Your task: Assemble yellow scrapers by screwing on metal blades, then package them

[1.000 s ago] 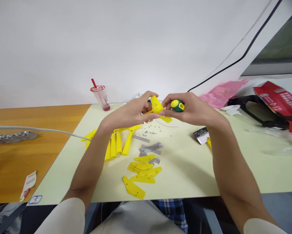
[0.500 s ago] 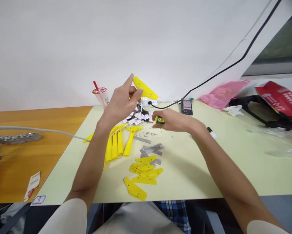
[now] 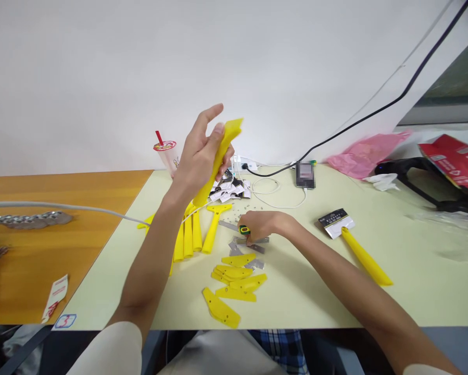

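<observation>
My left hand (image 3: pixel 202 151) is raised above the table, its fingers and thumb closed on a yellow scraper handle (image 3: pixel 221 155) that is turned edge-on to me. My right hand (image 3: pixel 259 225) is low over the small metal parts, closed round a screwdriver (image 3: pixel 244 229) with a green and yellow grip. Its fingertips are by the grey metal blades (image 3: pixel 261 249); whether they touch one I cannot tell. Several more yellow scraper handles (image 3: pixel 217 224) lie beneath my left arm. Flat yellow head plates (image 3: pixel 222 308) with holes are spread nearer the table edge.
Small screws (image 3: pixel 237 207) are scattered behind my right hand. White and black cards (image 3: pixel 229 191) lie by the wall. A carded yellow scraper (image 3: pixel 366 256) is right of my right arm. At the back are a drink cup (image 3: pixel 167 156), a phone (image 3: pixel 305 174) and a pink bag (image 3: pixel 368 153).
My left hand has turned the yellow piece from face-on to edge-on, and its long handle now shows. My right hand has moved down toward the blades with the screwdriver.
</observation>
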{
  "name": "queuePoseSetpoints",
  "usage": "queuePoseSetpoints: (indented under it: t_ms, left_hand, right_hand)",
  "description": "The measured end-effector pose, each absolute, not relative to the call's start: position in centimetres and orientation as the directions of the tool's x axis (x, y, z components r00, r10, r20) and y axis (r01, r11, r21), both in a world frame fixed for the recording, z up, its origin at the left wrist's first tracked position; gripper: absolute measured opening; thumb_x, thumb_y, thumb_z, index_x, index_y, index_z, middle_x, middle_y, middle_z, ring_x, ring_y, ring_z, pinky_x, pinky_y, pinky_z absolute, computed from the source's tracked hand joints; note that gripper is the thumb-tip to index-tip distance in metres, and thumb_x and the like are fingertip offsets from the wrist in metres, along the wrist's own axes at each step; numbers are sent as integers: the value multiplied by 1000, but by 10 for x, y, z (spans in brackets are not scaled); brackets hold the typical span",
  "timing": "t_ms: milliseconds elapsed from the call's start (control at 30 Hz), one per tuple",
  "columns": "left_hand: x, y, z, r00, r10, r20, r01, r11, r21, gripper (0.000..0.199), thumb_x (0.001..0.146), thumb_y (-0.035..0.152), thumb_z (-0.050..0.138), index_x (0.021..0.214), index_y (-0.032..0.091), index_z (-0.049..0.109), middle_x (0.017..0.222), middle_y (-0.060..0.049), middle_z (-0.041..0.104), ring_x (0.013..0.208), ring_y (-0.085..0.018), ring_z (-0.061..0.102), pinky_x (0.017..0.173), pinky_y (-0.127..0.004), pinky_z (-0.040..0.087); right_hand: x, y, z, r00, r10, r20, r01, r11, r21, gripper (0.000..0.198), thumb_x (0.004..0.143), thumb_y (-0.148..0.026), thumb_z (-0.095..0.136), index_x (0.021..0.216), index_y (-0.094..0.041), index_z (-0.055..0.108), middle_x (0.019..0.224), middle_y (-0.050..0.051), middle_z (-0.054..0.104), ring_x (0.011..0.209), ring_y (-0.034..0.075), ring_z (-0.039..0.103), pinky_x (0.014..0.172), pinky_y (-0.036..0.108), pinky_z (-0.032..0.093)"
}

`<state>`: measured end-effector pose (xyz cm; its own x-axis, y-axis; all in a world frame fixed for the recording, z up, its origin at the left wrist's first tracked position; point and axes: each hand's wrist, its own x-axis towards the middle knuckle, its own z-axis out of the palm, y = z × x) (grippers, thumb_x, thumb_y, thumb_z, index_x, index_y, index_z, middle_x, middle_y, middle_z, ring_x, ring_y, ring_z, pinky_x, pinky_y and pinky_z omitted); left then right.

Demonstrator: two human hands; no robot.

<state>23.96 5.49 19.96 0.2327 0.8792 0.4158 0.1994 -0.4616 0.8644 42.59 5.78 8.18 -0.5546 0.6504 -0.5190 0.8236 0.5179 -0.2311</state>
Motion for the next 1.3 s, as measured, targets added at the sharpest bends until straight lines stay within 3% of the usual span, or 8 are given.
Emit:
queuePoseSetpoints:
  t_ms: [167,333,467,700,867,967,1133,1300]
  left_hand:
    - [251,56,201,280,911,302,36,-324,945,79,108,78,20,153,25,59,64,1,41,53,-17,46,40,-27,38]
    - [269,49,177,405,902,149,-191,-76,979,96,98,93,20,136,19,67,65,5,28,53,-15,28,36,-24,28]
    - [274,34,139,454,891,-12,-229,130,965,97,92,100,25,128,19,66,65,5,31,52,-14,28,33,-20,26]
    - [253,13,79,536,836,-122,-437,398,807,67,96,86,58,102,19,62,65,6,38,50,-10,31,33,-13,29]
    - [237,8,55,521,836,-172,-495,461,736,70,101,85,48,91,17,63,60,4,41,46,-11,33,31,-17,33]
    - [232,6,45,469,859,-208,-524,460,717,73,104,84,40,92,16,65,61,1,46,46,-12,37,32,-18,35]
    - [230,-1,34,407,884,-229,-621,452,640,70,106,80,44,102,14,68,65,3,45,47,-10,34,32,-16,32]
    - [232,-8,33,472,856,-212,-562,477,675,53,99,67,70,83,18,59,67,3,44,49,-8,35,34,-15,33]
  right_hand:
    - [435,59,96,-571,679,-461,817,528,-234,21,89,-33,78,103,-19,71,117,16,75,95,31,74,64,35,43]
    - [450,58,112,-583,721,-375,812,506,-290,26,93,-35,73,113,-20,69,117,15,75,88,28,73,62,34,45]
    - [455,59,113,-587,725,-359,806,482,-343,30,91,-29,73,119,-18,69,115,14,76,81,24,71,61,32,46]
    - [448,66,102,-597,647,-474,803,477,-359,39,93,-31,70,125,-9,71,112,15,75,64,16,62,52,28,49]
    - [445,65,101,-596,638,-488,803,477,-356,43,92,-28,69,131,-10,70,117,16,75,64,16,60,52,28,47]
    - [447,66,106,-606,648,-460,795,490,-358,33,94,-29,68,122,-12,72,107,13,76,66,16,60,53,28,44]
    - [462,68,114,-638,725,-258,765,560,-317,15,97,-32,70,96,-17,74,87,7,74,72,18,59,63,30,38]
    - [469,60,127,-655,755,26,687,609,-397,26,102,-41,69,113,-20,79,96,5,77,75,17,59,70,29,37]
